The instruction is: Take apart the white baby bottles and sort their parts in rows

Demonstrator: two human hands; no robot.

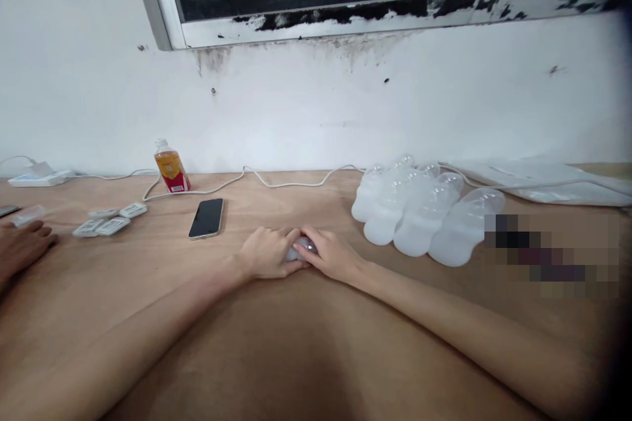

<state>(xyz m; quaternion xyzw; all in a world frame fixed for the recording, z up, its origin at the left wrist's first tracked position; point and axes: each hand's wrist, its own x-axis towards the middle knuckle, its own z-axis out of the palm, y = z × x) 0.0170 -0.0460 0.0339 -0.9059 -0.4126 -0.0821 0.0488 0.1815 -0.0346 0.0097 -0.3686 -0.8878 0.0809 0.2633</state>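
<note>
Near the middle of the wooden table, my left hand (270, 252) and my right hand (336, 254) meet around a small translucent plastic piece with a shiny, rounded top (302, 247). The fingers of both hands wrap over it, so much of its shape is hidden and its exact kind cannot be made out. To the right of my hands stands a cluster of several frosted white plastic shapes (412, 227) with clear domed tops. A dark-screened phone (207, 218) lies to the left of my left hand, apart from it.
Another person's hand (26, 243) rests at the far left. Several small flat packs (111, 225), a drink bottle (172, 168) and a power strip (42, 177) sit on that side. A white cable (291, 185) runs along the back; plastic sheeting (538, 184) lies back right.
</note>
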